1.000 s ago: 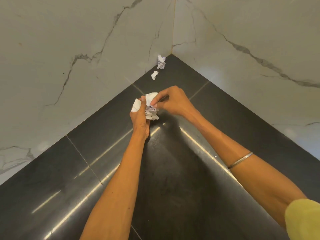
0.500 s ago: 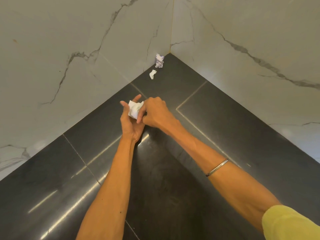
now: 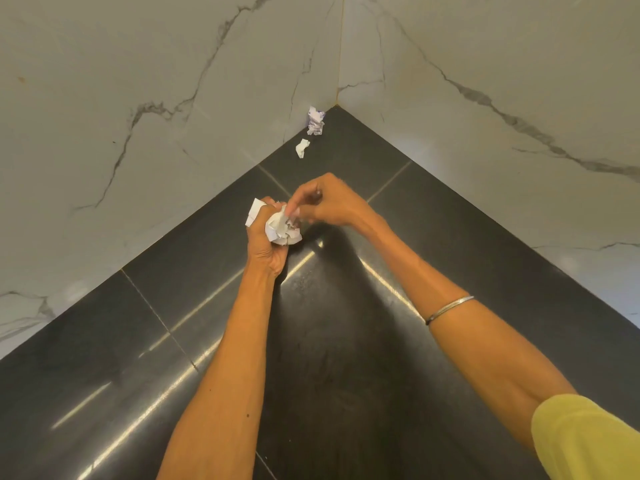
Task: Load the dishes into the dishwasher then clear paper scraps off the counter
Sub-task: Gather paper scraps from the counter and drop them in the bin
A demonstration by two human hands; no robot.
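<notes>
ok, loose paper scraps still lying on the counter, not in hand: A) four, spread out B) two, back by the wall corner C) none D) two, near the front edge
B: a crumpled scrap and a smaller scrap lie on the black counter by the corner of the marble walls, apart from the wad of paper gripped in the left hand.

The desk (image 3: 207, 258) under the hands is glossy black with thin pale seams. The walls (image 3: 138, 98) beyond them are off-white marble with grey veins. White crumpled paper (image 3: 282, 230) sits in the hands; beyond lie a white scrap (image 3: 302, 147) and a white, purple-marked scrap (image 3: 316, 121). Silver bangle (image 3: 449, 309), yellow sleeve (image 3: 588, 441).
</notes>
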